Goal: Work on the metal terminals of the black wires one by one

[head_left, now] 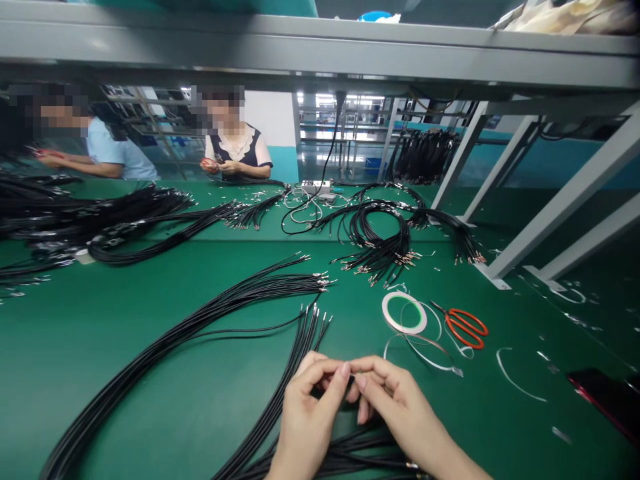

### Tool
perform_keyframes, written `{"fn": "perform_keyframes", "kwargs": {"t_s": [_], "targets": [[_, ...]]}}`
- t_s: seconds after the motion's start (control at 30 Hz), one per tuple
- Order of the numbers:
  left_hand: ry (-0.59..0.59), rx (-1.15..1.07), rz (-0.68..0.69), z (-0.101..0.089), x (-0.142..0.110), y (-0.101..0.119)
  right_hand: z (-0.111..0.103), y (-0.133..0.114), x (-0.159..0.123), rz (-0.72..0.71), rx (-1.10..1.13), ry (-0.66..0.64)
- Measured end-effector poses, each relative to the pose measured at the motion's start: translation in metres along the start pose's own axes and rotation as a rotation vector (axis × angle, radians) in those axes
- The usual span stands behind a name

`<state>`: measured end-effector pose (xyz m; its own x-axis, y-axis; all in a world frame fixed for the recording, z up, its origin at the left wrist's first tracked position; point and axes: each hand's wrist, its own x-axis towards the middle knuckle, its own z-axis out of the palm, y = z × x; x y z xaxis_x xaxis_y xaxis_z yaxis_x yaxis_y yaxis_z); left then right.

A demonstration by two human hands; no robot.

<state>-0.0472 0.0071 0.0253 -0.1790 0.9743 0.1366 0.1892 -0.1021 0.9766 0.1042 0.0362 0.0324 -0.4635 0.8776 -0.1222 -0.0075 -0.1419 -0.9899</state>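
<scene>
My left hand (313, 400) and my right hand (387, 397) meet at the lower middle, thumbs and fingertips pinched together. A small dark bit shows between them, but the fingers hide most of it, and I cannot make out what it is. Just left of my left hand runs a bundle of black cables (270, 407) with bare metal tips pointing away from me. More black cables (357, 453) lie beneath my wrists. A larger curved bundle of black cables (165, 347) sweeps across the left of the green table (125, 413).
Beyond my right hand lie a tape roll (384, 313), loose white strips (435, 363) and orange-handled scissors (467, 327). A coiled cable bundle (407, 233) rests farther back. Metal legs (540, 200) stand at right under an overhead shelf (320, 50). Two people sit across the table.
</scene>
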Motion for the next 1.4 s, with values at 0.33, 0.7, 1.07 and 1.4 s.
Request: {"fn": "perform_keyframes", "kwargs": {"t_s": [0.33, 0.7, 1.07, 1.4], "targets": [[0.088, 0.185, 0.123, 0.0, -0.002, -0.007, 0.001, 0.01, 0.004, 0.024, 0.067, 0.111], [0.067, 1.19, 0.061, -0.021, 0.005, -0.02, -0.014, 0.011, 0.012, -0.014, 0.18, 0.447], [0.124, 1.131, 0.12, -0.022, 0.0, -0.025, -0.015, 0.011, 0.014, 0.005, 0.222, 0.459], [0.143, 0.601, 0.057, -0.009, -0.001, -0.017, -0.015, 0.002, 0.011, -0.021, 0.196, 0.434]]}}
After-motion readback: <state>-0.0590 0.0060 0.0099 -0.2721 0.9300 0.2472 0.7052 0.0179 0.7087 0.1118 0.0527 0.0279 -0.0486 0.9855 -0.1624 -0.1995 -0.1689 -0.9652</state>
